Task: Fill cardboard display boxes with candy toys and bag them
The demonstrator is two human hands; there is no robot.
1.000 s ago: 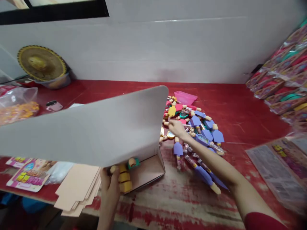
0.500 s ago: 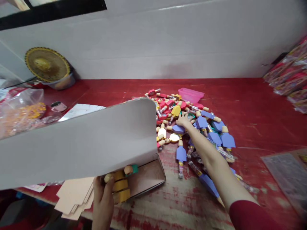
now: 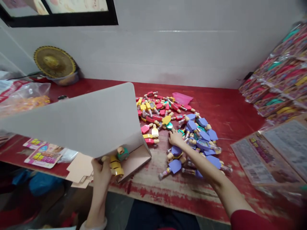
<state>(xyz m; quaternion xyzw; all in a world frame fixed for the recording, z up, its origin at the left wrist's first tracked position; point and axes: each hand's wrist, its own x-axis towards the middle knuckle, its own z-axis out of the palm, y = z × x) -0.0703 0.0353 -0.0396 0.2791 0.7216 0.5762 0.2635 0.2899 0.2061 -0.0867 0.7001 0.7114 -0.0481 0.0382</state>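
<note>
An open box (image 3: 141, 158) with a large raised white lid (image 3: 103, 118) stands at the table's front edge. Several yellow pieces (image 3: 116, 167) and one green piece (image 3: 122, 154) lie inside it. My left hand (image 3: 102, 167) is at the box's left end, fingers closed round a yellow piece with a pale knob. My right hand (image 3: 175, 138) reaches into the pile, fingers spread, beside a green piece (image 3: 169, 125) and purple pieces (image 3: 203, 135). Red and yellow pieces (image 3: 166, 120) lie beyond it. Nothing shows in its grasp.
A pink scoop (image 3: 182, 98) lies behind the pile. Packed bags (image 3: 280, 73) are stacked at the right, near a plastic-wrapped package (image 3: 266, 156). Peach cards (image 3: 80, 169) overhang the front edge at the left. A round yellow-rimmed object (image 3: 55, 62) leans on the wall.
The view has shifted, showing more of the right-hand stack. My right hand has moved nearer the front of the pile, and some purple pieces there lie differently. My left hand stays at the box.
</note>
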